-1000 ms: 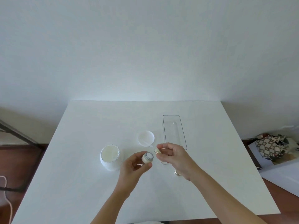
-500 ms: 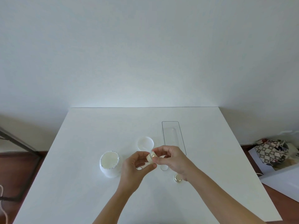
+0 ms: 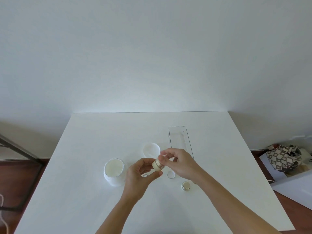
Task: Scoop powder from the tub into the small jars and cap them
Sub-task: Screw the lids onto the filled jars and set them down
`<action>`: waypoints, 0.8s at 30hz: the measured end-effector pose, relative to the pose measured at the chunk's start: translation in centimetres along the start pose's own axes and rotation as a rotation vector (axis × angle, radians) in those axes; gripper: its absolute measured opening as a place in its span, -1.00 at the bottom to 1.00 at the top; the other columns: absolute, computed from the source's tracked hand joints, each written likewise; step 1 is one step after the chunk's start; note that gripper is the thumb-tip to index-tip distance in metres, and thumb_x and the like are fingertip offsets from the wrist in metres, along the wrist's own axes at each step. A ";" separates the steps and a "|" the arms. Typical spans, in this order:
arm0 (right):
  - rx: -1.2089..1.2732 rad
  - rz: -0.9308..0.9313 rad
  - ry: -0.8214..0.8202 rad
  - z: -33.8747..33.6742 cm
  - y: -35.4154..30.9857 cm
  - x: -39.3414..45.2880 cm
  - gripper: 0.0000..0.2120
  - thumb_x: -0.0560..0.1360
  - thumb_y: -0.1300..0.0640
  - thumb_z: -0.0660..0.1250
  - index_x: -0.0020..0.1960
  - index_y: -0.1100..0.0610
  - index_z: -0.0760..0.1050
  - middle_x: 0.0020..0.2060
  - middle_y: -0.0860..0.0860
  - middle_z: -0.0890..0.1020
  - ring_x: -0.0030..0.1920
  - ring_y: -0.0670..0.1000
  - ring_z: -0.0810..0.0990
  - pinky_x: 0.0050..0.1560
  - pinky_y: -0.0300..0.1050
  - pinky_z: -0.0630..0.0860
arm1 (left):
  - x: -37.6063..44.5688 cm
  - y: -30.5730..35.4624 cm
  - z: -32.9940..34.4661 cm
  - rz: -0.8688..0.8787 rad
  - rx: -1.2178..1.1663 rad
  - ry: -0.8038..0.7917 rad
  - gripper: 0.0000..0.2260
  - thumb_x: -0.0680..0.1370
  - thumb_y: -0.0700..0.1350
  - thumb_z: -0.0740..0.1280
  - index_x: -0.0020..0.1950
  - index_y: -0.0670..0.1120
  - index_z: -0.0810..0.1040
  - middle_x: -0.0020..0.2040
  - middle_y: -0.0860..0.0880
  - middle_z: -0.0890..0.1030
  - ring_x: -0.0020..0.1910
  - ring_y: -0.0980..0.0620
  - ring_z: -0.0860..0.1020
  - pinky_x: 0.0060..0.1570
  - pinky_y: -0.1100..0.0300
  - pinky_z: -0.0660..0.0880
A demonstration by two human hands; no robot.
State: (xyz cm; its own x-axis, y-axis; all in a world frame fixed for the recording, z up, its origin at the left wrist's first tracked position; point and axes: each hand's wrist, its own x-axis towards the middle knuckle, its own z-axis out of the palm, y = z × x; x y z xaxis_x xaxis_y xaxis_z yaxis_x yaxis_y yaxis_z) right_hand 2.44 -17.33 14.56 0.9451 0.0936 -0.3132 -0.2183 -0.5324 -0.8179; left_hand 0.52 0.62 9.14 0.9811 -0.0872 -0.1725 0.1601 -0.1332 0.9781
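Observation:
A white tub [image 3: 114,172] of pale powder stands open at the table's left centre. Its white lid [image 3: 151,149] lies behind my hands. My left hand [image 3: 140,176] holds a small jar [image 3: 157,165] tilted above the table. My right hand [image 3: 179,163] pinches the jar's gold cap from the right, with the cap sitting on the jar's mouth. A second small capped jar [image 3: 185,185] stands on the table below my right wrist. A small white disc [image 3: 171,174] lies beside it.
A long clear plastic tray [image 3: 179,141] lies at the back right of the white table [image 3: 84,200]. A small ring-like object [image 3: 145,175] peeks out under my left hand. A patterned bag [image 3: 283,157] sits on the floor at the right.
My right hand brought the gold cap from beside the jar onto its mouth. Both hands now meet around the jar. The camera view tipped slightly downward.

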 end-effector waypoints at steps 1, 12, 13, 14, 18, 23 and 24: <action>0.023 -0.034 -0.044 -0.4 0.0 -0.1 -0.67 0.46 -0.18 0.37 0.17 -0.08 0.57 -0.09 -0.22 0.63 -0.19 -0.13 0.47 -0.14 -0.31 0.40 | 0.0 0.0 0.0 0.001 0.001 0.002 -0.70 0.35 -0.23 0.62 0.01 -0.03 0.68 -0.06 0.01 0.76 0.01 -0.01 0.70 0.18 -0.09 0.59; -0.216 -0.073 0.026 0.1 0.7 0.3 -0.62 0.49 -0.20 0.31 -0.25 0.11 0.56 -0.41 -0.06 0.53 -0.41 -0.09 0.41 -0.33 -0.23 0.37 | -0.3 0.0 0.2 0.009 0.020 -0.026 -0.68 0.36 -0.27 0.61 0.05 -0.08 0.67 -0.04 0.01 0.76 0.02 0.01 0.71 0.19 -0.13 0.57; -0.212 -0.077 0.015 -0.1 0.7 0.2 -0.69 0.48 -0.21 0.32 -0.17 0.04 0.60 -0.35 -0.12 0.56 -0.37 -0.12 0.44 -0.29 -0.25 0.38 | -0.2 0.0 0.2 0.006 0.013 -0.022 -0.69 0.36 -0.27 0.61 0.05 -0.08 0.67 -0.05 0.01 0.76 0.02 0.00 0.71 0.19 -0.13 0.57; -0.202 -0.088 -0.019 -0.3 0.8 0.0 -0.75 0.46 -0.20 0.34 -0.04 -0.05 0.61 -0.25 -0.18 0.60 -0.28 -0.18 0.48 -0.23 -0.29 0.40 | -0.2 0.1 0.1 0.002 0.006 -0.017 -0.69 0.36 -0.27 0.61 0.04 -0.08 0.67 -0.05 0.01 0.76 0.01 0.00 0.71 0.19 -0.13 0.57; -0.202 -0.139 -0.109 -0.6 0.8 -0.2 -0.70 0.42 -0.12 0.41 0.14 -0.14 0.57 -0.08 -0.22 0.64 -0.06 -0.15 0.53 -0.08 -0.31 0.43 | -0.2 0.1 -0.1 -0.004 -0.007 -0.019 -0.69 0.35 -0.27 0.61 0.04 -0.09 0.66 -0.05 -0.01 0.76 0.02 -0.01 0.70 0.19 -0.14 0.57; -0.261 -0.099 -0.018 0.3 0.2 0.1 -0.50 0.48 -0.23 0.29 -0.27 0.23 0.51 -0.43 0.05 0.50 -0.40 -0.01 0.42 -0.30 -0.09 0.40 | -0.3 0.0 0.1 0.008 -0.010 -0.042 -0.68 0.36 -0.26 0.61 0.05 -0.09 0.67 -0.04 -0.03 0.76 0.03 -0.03 0.70 0.19 -0.15 0.57; -0.285 -0.107 -0.012 0.3 0.3 0.1 -0.47 0.49 -0.26 0.26 -0.26 0.23 0.50 -0.42 0.03 0.50 -0.38 0.00 0.41 -0.28 -0.08 0.40 | -0.3 -0.1 0.0 0.010 -0.014 -0.046 -0.69 0.36 -0.26 0.61 0.05 -0.09 0.67 -0.04 -0.03 0.76 0.03 -0.04 0.70 0.19 -0.16 0.57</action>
State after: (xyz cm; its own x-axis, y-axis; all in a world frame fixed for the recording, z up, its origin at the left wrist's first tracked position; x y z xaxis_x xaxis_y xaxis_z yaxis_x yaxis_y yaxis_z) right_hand 2.38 -17.21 14.15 0.9557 0.1711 -0.2396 -0.0388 -0.7336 -0.6785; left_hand 0.22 0.62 9.13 0.9768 -0.1340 -0.1672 0.1518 -0.1184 0.9813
